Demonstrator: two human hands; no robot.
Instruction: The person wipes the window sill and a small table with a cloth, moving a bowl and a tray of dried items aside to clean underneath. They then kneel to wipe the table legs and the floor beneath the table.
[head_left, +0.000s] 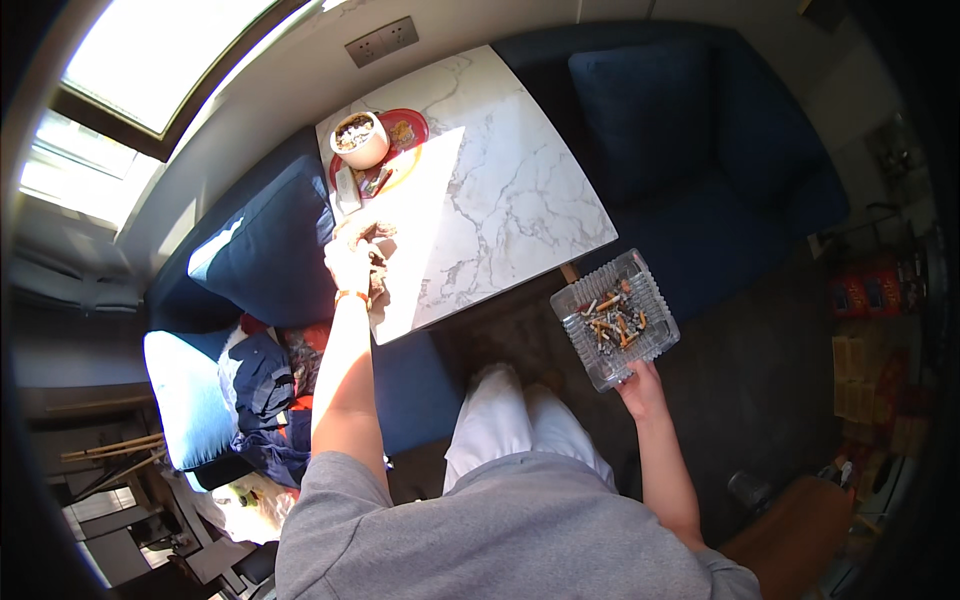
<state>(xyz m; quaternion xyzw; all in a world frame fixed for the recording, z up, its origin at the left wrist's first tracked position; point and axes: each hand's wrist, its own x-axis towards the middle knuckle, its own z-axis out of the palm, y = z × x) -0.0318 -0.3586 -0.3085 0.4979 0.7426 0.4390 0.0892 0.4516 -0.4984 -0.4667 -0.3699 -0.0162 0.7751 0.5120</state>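
Observation:
On the sunlit left edge of the marble-patterned table (510, 172), my left hand (349, 264) grips a crumpled brown cloth (379, 274), which rests on the tabletop. Strong glare hides some of the fingers. My right hand (642, 388) holds a clear ribbed plastic tray (594, 358) by its near corner, out past the table's front edge. Cigarette butts (619, 326) and ash lie inside that tray. Beyond my left hand, a red round tray (417, 124) carries a white pot (367, 154) with dark and pale contents, a pale box (347, 189) and small wrapped items (375, 182).
Blue bench seating (765, 187) curves around the table, with blue cushions (262, 240) on it. Clothes (262, 382) and a plastic bag (251, 510) are piled at left. A brown seat (795, 532) stands at lower right, near shelves with red packages (874, 292).

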